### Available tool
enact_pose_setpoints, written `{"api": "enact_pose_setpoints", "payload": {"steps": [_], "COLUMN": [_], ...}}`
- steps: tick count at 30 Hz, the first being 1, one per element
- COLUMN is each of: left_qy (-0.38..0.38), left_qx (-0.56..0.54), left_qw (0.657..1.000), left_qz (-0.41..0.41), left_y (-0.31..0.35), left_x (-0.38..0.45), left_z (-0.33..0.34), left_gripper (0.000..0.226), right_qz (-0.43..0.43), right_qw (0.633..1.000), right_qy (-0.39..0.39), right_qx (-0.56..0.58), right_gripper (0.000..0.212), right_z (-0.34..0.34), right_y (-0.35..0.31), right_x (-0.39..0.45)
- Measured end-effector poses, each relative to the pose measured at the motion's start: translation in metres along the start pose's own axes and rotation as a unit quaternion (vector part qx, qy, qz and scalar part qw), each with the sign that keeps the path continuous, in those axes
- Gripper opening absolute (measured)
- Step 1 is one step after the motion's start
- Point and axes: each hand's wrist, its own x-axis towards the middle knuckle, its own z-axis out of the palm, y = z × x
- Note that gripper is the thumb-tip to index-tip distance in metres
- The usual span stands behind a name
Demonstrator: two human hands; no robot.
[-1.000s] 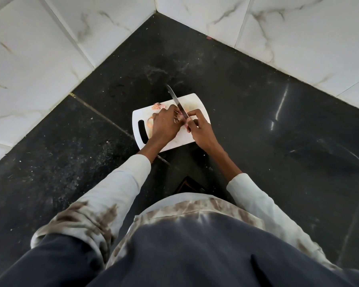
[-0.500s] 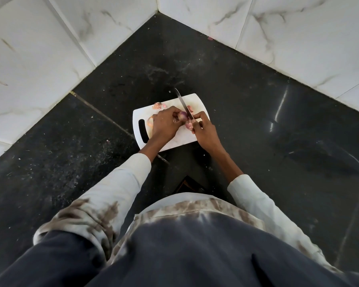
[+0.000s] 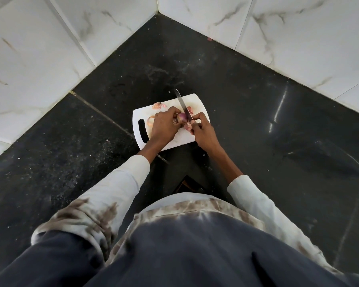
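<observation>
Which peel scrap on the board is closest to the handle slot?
The pale curled strip beside the left hand, right next to the slot. The pink pile lies at the far edge; another scrap lies beyond the knife blade.

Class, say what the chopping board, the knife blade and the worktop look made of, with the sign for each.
Chopping board: probably plastic, matte white, moulded handle slot.
Knife blade: metal, likely steel, grey with a sheen.
Worktop: polished dark stone, perhaps granite, speckled and reflecting light.
</observation>
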Motion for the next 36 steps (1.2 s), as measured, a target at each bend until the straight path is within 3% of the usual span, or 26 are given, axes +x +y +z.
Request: {"api": "enact_pose_setpoints", "payload": {"steps": [10,14,24,31,36], "left_qy": [0.025,0.028,-0.008,0.0,0.008], "left_qx": [-0.009,-0.018,0.022,0.021,0.033], "left_qw": [1.0,0.999,1.0,0.999,0.999], "left_qz": [-0.006,-0.001,0.01,0.03,0.028], "left_y": [0.004,0.005,0.001,-0.003,-0.006], "left_x": [0.002,0.002,0.011,0.015,0.014], "left_z": [0.003,0.005,0.006,0.008,0.011], "left_gripper": [0.022,0.014,0.021,0.02,0.022], "right_qz": [-0.018,-0.013,-0.027,-0.018,0.009], "right_qw": [1.0,0.999,0.994,0.995,0.997], "right_qy": [-0.002,-0.004,0.015,0.021,-0.007], "right_qx": [-0.01,-0.039,-0.104,-0.096,-0.08], "right_gripper": [0.006,0.015,0.035,0.034,0.02], "right_z": [0.002,0.002,0.007,0.011,0.001], "right_y": [-0.006,-0.005,-0.008,-0.014,-0.013], "right_x": [-0.012,-0.012,-0.008,-0.004,-0.001]}}
